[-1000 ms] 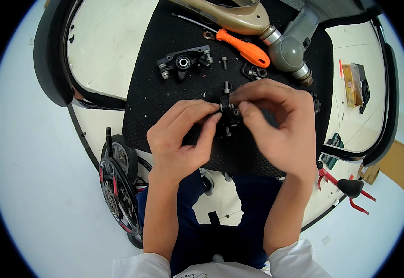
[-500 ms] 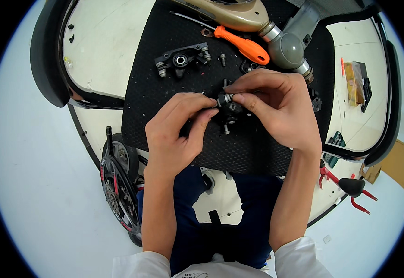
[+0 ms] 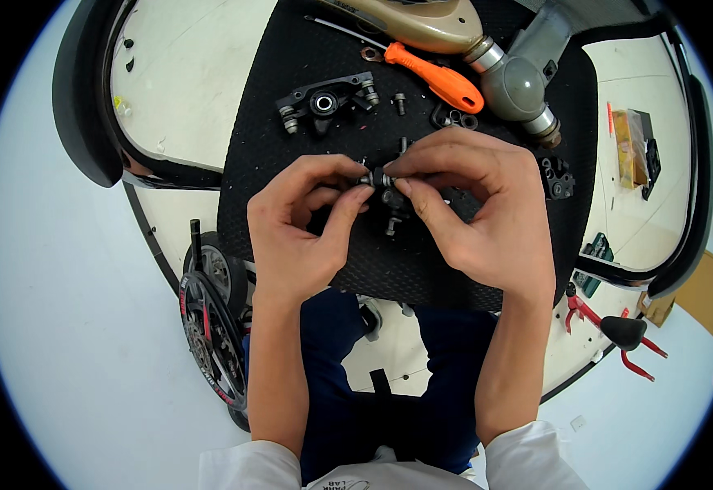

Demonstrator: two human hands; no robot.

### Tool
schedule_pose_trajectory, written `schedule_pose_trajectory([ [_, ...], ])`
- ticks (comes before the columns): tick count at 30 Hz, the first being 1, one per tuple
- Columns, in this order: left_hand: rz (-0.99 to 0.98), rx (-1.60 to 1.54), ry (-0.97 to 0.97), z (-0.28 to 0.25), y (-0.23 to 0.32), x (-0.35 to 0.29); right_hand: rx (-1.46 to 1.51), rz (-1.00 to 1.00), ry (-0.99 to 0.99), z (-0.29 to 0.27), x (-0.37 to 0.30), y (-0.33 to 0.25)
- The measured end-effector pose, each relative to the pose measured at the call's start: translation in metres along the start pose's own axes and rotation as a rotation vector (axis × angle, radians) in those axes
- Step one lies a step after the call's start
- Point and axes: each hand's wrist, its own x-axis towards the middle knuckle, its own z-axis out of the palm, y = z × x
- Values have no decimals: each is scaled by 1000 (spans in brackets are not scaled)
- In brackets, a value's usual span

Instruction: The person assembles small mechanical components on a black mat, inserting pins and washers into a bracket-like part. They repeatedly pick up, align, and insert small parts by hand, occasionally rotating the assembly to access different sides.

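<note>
Between my hands is a small black bicycle brake caliper (image 3: 394,201) with silver bolts sticking out of it. My left hand (image 3: 303,224) pinches a small silver bolt end or washer at the caliper's left side, partly hidden by thumb and fingertips. From the other side my right hand (image 3: 487,216) is closed on the caliper, thumb and forefinger at the same bolt; its other fingers are curled. Beyond them, a second black caliper (image 3: 324,104) with bolts and washers lies on the black textured chair seat (image 3: 279,155). A loose bolt (image 3: 400,103) lies to its right.
An orange-handled screwdriver (image 3: 434,77) lies at the back, beside a beige and grey metal part (image 3: 510,86). Small black parts (image 3: 556,178) lie right of my right hand. Armrests (image 3: 87,98) flank the seat; a wheel (image 3: 209,339) stands at lower left.
Both hands have shifted slightly left with the caliper, which has turned a little between them. The caliper's far-right black parts, hidden before, show more.
</note>
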Motion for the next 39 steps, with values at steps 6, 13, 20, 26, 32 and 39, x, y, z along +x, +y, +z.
schedule_pose_trajectory([
  [6, 97, 14, -46, -4, -7, 2, -61, -53, 87, 4, 2, 5],
  [13, 208, 195, -14, -3, -11, 4, -48, -16, 95, 6, 2, 4],
  [20, 229, 216, -17, -4, -12, 6, -189, -81, 47, 1, 5, 0],
  [26, 190, 179, -25, -4, -9, 5, -212, -94, 15, -1, 10, 2],
  [32, 181, 172, -17, -5, -8, 3, -213, -86, -18, 0, 10, -4],
  [39, 290, 209, -22, -4, -7, 4, -76, 213, -6, -5, 6, -6],
])
